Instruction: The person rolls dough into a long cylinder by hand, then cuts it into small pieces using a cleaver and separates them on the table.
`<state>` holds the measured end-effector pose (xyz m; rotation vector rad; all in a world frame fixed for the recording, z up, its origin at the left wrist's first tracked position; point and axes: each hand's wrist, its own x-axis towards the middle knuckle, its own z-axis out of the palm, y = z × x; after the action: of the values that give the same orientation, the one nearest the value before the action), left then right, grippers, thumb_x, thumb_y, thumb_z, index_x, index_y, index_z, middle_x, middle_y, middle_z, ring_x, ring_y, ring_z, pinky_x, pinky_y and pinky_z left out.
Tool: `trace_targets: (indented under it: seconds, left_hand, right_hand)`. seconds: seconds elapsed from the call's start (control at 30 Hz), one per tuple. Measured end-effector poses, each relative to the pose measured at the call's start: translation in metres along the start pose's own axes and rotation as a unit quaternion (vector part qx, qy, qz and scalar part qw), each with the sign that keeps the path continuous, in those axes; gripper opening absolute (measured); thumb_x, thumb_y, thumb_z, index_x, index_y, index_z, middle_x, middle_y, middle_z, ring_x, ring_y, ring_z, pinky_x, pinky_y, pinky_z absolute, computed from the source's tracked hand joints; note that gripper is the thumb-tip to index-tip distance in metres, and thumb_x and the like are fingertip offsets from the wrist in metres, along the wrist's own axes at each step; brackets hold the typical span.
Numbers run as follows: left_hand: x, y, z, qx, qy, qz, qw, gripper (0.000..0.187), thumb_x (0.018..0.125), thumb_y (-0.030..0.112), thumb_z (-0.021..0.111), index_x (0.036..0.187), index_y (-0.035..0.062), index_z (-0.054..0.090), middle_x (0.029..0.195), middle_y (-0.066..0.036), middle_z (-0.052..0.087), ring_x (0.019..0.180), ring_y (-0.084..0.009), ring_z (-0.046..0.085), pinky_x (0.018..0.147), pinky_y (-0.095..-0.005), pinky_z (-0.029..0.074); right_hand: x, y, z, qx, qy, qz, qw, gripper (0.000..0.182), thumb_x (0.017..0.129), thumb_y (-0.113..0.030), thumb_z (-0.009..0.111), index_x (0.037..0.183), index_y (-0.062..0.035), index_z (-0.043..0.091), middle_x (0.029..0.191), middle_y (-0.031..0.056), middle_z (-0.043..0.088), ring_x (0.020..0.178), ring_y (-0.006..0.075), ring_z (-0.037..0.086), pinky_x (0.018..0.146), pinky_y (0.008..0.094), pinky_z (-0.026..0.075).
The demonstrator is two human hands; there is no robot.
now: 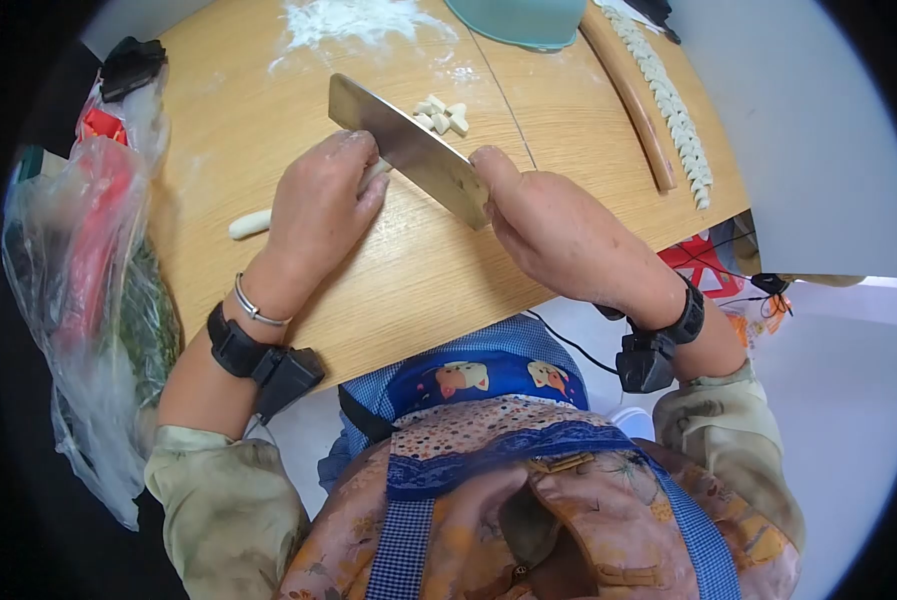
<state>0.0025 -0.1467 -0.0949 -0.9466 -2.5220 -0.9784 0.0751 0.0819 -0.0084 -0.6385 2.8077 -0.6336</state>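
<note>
My right hand [538, 215] is closed round the handle end of a broad cleaver [408, 150], its blade slanting up and left across the board. Under my left hand [323, 195] lies a thin roll of white dough [251, 223], with the fingers curled over it. One end of the roll sticks out to the left of the hand, and the other end meets the cleaver's blade. Just beyond the blade sits a small heap of cut dough pieces [441, 115]. The cleaver's edge is partly hidden by the blade itself.
White flour [353, 20] is spread at the table's far side beside a teal bowl [523, 25]. A wooden rolling pin [633, 100] and a long row of dough pieces [668, 105] lie at the right edge. Plastic bags [88, 260] hang at the left.
</note>
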Motion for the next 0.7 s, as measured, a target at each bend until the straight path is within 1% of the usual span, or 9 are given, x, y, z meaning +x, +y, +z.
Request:
trace_targets:
  seconds: [0.07, 0.13, 0.23, 0.33, 0.47, 0.53, 0.57, 0.63, 0.7]
  left_hand:
    - [0.0, 0.0, -0.001, -0.004, -0.002, 0.003, 1.0, 0.019, 0.082, 0.009, 0.073, 0.091, 0.0003, 0.058, 0.083, -0.017, 0.062, 0.076, -0.0363, 0.062, 0.068, -0.044, 0.05]
    - [0.0, 0.001, -0.002, 0.006, -0.011, 0.001, 1.0, 0.018, 0.082, 0.008, 0.073, 0.09, 0.0002, 0.058, 0.083, -0.017, 0.062, 0.076, -0.0365, 0.062, 0.068, -0.0439, 0.05]
    - [-0.001, 0.002, -0.003, 0.014, -0.02, 0.0, 1.0, 0.017, 0.083, 0.009, 0.072, 0.089, 0.0, 0.059, 0.083, -0.017, 0.062, 0.077, -0.0368, 0.062, 0.069, -0.0439, 0.051]
    - [0.0, 0.001, -0.003, 0.011, -0.015, 0.007, 1.0, 0.017, 0.082, 0.009, 0.072, 0.088, 0.0, 0.059, 0.083, -0.017, 0.062, 0.078, -0.0371, 0.063, 0.07, -0.0443, 0.051]
    - [0.001, 0.005, -0.004, 0.005, -0.021, -0.007, 1.0, 0.016, 0.08, 0.006, 0.071, 0.089, -0.0005, 0.061, 0.084, -0.018, 0.063, 0.08, -0.0377, 0.063, 0.071, -0.045, 0.051]
    - [0.001, 0.006, -0.004, 0.009, -0.017, -0.003, 1.0, 0.016, 0.079, 0.005, 0.071, 0.09, -0.0009, 0.061, 0.084, -0.018, 0.063, 0.08, -0.0378, 0.063, 0.071, -0.0446, 0.052]
    - [0.001, 0.006, -0.004, 0.011, -0.01, -0.001, 1.0, 0.017, 0.078, 0.004, 0.07, 0.092, -0.0013, 0.062, 0.084, -0.019, 0.063, 0.079, -0.0378, 0.063, 0.071, -0.0443, 0.052]
    - [0.001, 0.003, -0.004, -0.003, -0.004, -0.01, 1.0, 0.017, 0.079, 0.004, 0.07, 0.092, -0.0016, 0.062, 0.084, -0.018, 0.063, 0.078, -0.037, 0.063, 0.071, -0.0435, 0.052]
    - [0.0, 0.001, -0.001, -0.02, 0.0, -0.023, 1.0, 0.017, 0.08, 0.004, 0.07, 0.093, -0.0019, 0.062, 0.084, -0.018, 0.063, 0.078, -0.0362, 0.063, 0.071, -0.0428, 0.052]
  right_hand:
    - [0.001, -0.001, 0.0, 0.001, -0.005, -0.002, 1.0, 0.026, 0.092, -0.001, 0.053, 0.112, 0.0009, 0.037, 0.075, 0.0244, 0.06, 0.074, 0.0476, 0.059, 0.063, 0.0538, 0.044]
    - [0.005, -0.006, -0.002, -0.024, -0.013, -0.011, 1.0, 0.025, 0.086, 0.0, 0.054, 0.106, 0.0088, 0.04, 0.075, 0.0267, 0.062, 0.074, 0.048, 0.062, 0.065, 0.0522, 0.049]
    - [0.014, -0.013, -0.004, -0.054, -0.032, -0.021, 0.998, 0.024, 0.085, 0.001, 0.054, 0.105, 0.0091, 0.042, 0.075, 0.0271, 0.062, 0.075, 0.0479, 0.063, 0.065, 0.0524, 0.049]
    - [0.029, -0.009, 0.003, -0.054, -0.01, -0.044, 0.998, 0.025, 0.09, -0.001, 0.053, 0.109, 0.004, 0.038, 0.075, 0.0278, 0.06, 0.074, 0.0498, 0.059, 0.065, 0.0549, 0.045]
    - [0.055, -0.007, 0.009, -0.045, 0.008, -0.05, 0.998, 0.024, 0.09, -0.002, 0.052, 0.109, 0.0052, 0.039, 0.075, 0.0286, 0.061, 0.074, 0.0504, 0.059, 0.067, 0.0553, 0.046]
    - [0.065, -0.001, 0.014, -0.035, 0.022, -0.026, 0.999, 0.023, 0.093, -0.004, 0.052, 0.11, 0.0046, 0.04, 0.077, 0.0283, 0.061, 0.076, 0.0501, 0.059, 0.068, 0.0539, 0.046]
    - [0.063, 0.001, 0.016, -0.035, 0.023, -0.027, 0.999, 0.023, 0.093, -0.004, 0.052, 0.11, 0.0046, 0.04, 0.077, 0.0283, 0.061, 0.076, 0.0501, 0.059, 0.068, 0.0539, 0.046]
    - [0.059, 0.007, 0.013, 0.012, 0.089, -0.024, 0.996, 0.023, 0.095, -0.007, 0.052, 0.111, 0.0035, 0.04, 0.078, 0.0279, 0.061, 0.079, 0.0491, 0.06, 0.069, 0.0525, 0.046]
    - [0.046, 0.007, 0.006, 0.004, 0.086, -0.013, 0.996, 0.023, 0.096, -0.007, 0.052, 0.112, 0.003, 0.04, 0.078, 0.0275, 0.061, 0.079, 0.0485, 0.06, 0.069, 0.052, 0.046]
